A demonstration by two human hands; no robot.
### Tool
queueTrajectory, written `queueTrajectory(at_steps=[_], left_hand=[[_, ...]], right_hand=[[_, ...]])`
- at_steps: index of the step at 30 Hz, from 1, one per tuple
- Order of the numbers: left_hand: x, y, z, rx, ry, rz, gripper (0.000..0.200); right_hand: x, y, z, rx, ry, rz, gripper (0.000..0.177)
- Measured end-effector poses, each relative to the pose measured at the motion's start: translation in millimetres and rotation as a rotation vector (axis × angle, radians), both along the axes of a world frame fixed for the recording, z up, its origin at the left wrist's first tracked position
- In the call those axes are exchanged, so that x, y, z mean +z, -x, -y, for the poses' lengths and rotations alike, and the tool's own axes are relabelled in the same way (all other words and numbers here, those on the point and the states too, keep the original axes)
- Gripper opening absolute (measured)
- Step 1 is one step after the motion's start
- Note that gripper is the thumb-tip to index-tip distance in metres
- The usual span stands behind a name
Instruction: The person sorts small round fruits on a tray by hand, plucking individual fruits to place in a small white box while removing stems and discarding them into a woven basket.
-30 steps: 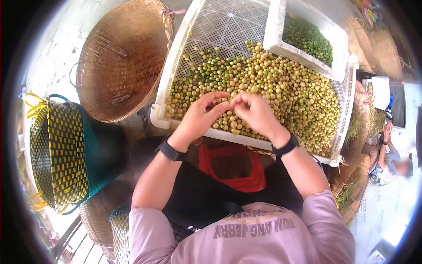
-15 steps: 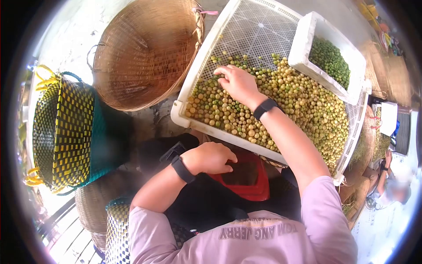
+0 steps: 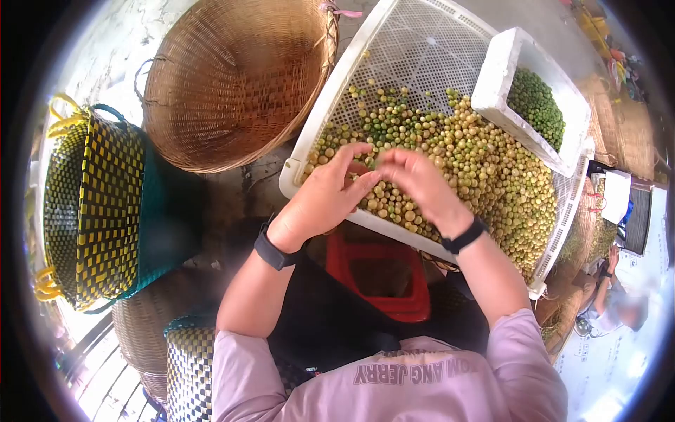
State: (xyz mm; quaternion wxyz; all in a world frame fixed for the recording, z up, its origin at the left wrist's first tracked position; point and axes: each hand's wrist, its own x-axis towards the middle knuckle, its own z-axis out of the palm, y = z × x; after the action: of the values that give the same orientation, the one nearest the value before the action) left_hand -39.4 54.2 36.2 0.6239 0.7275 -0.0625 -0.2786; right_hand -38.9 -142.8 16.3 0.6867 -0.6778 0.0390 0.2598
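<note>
Over the near edge of a white perforated plastic tray (image 3: 394,53), my two hands meet at the fingertips. My left hand (image 3: 325,191) has its thumb and forefinger bent towards the right fingers. My right hand (image 3: 427,188) is closed in a pinch, slightly blurred. Whatever is between the fingertips is too small or hidden to make out. Beneath and beyond the hands spread many small round yellow-green fruits (image 3: 492,162), some of them greener. A white foam box (image 3: 496,77) holding small green fruits (image 3: 534,105) rests on the tray's right side.
A deep wicker basket (image 3: 239,84) stands left of the tray. Further left is a black-and-yellow woven bag (image 3: 109,211). A red plastic stool (image 3: 415,306) sits below the tray's front edge. At the far right another person (image 3: 612,302) is visible beside more baskets.
My left hand has risen from above the stool to the tray's edge. My right hand has drawn back from over the fruits towards me, and the fingertips now meet.
</note>
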Motion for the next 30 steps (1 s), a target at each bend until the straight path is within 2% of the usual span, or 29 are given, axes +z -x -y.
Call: queueTrajectory(at_steps=[3,5,6,8,9,10,12,14,15,16,19,20,21,23,25,27,30], left_hand=[[-1,1,-5,-0.113,0.009,-0.123,0.021],[-1,6,-8,-0.231,-0.133,0.018,0.024],[0,10,-5,-0.235,-0.134,0.020,0.024],[6,21,2,-0.711,-0.115,-0.104,0.027],[-22,38,5,-0.861,-0.037,0.388,0.029],[-30,49,9,-0.913,-0.065,0.389,0.029],[-24,49,19,-0.972,-0.089,0.394,0.029],[1,33,24,-1.062,-0.244,-0.174,0.029],[-4,32,25,-1.062,-0.240,-0.169,0.029],[-12,32,25,-1.046,-0.184,-0.067,0.027],[-18,31,24,-0.985,-0.118,0.101,0.024],[-18,30,24,-0.943,-0.111,0.172,0.022],[-14,25,23,-0.944,-0.109,0.173,0.022],[-2,7,17,-0.635,-0.091,0.318,0.020],[3,-11,13,-0.282,-0.249,0.432,0.018],[-1,-31,11,0.020,-0.513,0.546,0.013],[-19,-63,12,0.102,-0.798,0.727,0.010]], right_hand=[[0,27,-1,0.101,0.009,-0.011,0.016],[-6,11,15,0.046,0.167,0.131,0.013],[-18,0,21,0.010,0.388,0.348,0.013],[-18,-19,22,0.019,0.760,0.510,0.016],[-12,-26,17,0.052,0.933,0.620,0.019],[-18,-33,16,0.046,0.933,0.621,0.019],[-36,-48,18,0.256,1.143,0.848,0.021],[-42,-63,33,0.179,1.185,0.825,0.016],[-36,-66,38,0.101,1.178,0.830,0.014],[-30,-65,44,0.124,1.186,0.691,0.010],[-19,-61,56,0.070,1.205,0.601,0.008],[-22,-63,58,-0.030,1.108,0.648,0.008],[-23,-66,59,-0.030,1.111,0.648,0.008],[-24,-72,56,-0.072,1.085,0.624,0.008],[-31,-81,55,-0.062,1.111,0.624,0.010],[-42,-93,57,-0.154,1.136,0.572,0.013],[-57,-106,62,-0.108,1.193,0.660,0.017]])
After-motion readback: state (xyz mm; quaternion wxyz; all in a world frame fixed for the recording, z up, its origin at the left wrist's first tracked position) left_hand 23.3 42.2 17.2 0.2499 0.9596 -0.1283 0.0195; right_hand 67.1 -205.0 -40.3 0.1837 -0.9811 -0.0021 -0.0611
